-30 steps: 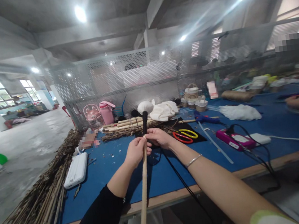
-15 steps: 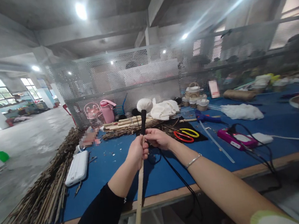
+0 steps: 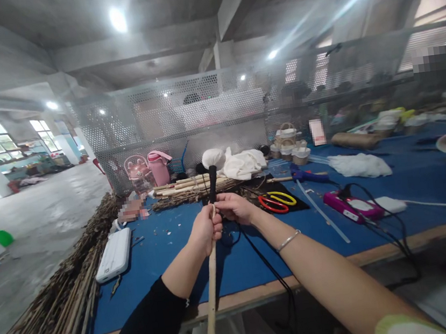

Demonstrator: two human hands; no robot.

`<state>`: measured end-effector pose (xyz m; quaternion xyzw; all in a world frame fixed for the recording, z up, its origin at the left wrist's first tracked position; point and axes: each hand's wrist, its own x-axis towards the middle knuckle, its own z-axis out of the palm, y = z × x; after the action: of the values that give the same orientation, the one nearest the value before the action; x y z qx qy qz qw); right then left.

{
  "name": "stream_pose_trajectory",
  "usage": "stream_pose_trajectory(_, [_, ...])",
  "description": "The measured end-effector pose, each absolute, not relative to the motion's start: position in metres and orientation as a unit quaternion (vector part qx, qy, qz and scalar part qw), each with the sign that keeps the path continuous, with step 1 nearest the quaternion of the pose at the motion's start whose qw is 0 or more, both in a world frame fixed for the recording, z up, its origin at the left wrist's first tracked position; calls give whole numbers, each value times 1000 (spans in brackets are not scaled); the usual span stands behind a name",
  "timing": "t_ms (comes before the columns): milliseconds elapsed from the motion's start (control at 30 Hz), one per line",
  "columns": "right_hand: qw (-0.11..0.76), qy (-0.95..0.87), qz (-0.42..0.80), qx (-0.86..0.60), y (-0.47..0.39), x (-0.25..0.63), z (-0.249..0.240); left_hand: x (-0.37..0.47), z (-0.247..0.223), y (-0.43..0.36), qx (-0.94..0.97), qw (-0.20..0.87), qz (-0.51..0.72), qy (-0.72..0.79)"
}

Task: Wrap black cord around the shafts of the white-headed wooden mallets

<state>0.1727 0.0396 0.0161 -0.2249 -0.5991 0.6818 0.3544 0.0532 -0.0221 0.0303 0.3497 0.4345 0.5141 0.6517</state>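
A pale wooden stick (image 3: 212, 304) runs up from below the table edge, with my left hand (image 3: 206, 227) wrapped round its upper part. Black cord (image 3: 212, 184) is wound round the stick above my fingers, and a white padded head (image 3: 214, 159) tops it. My right hand (image 3: 234, 207) pinches at the lower end of the winding, close against my left fingers. The cord between the fingertips is mostly hidden. Loose black cord (image 3: 265, 259) trails from there over the table's front edge.
On the blue table (image 3: 172, 281) lie scissors (image 3: 278, 202), a blue glue gun (image 3: 307, 174), a magenta device (image 3: 353, 206) with cables and a white power bank (image 3: 114, 254). Dried stalks (image 3: 62, 284) line the left edge. A bundle of sticks (image 3: 193, 186) and white cloth (image 3: 242, 163) lie behind my hands.
Both hands keep nearly the same grip. The stick's lower end sits slightly lower and further right in view. At the far right, another person's hand has shifted back from a bowl.
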Motion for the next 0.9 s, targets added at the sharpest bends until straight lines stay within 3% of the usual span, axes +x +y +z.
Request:
stream_pose_trajectory(167, [369, -604, 665, -238, 39, 169, 13, 52, 25, -19, 376, 626, 509, 456])
stream_pose_trajectory(367, [417, -589, 632, -283, 39, 163, 13, 50, 8, -11, 513, 417, 542, 520])
stream_pose_trajectory(567, [437, -573, 619, -311, 34, 163, 21, 47, 4, -8, 551, 299, 558, 545])
stream_pose_trajectory(733, [422, -580, 626, -305, 38, 167, 20, 46, 12, -12, 565, 303, 534, 551])
stream_pose_trajectory(900, [425, -579, 641, -272, 40, 170, 17, 50, 13, -16, 549, 377, 539, 516])
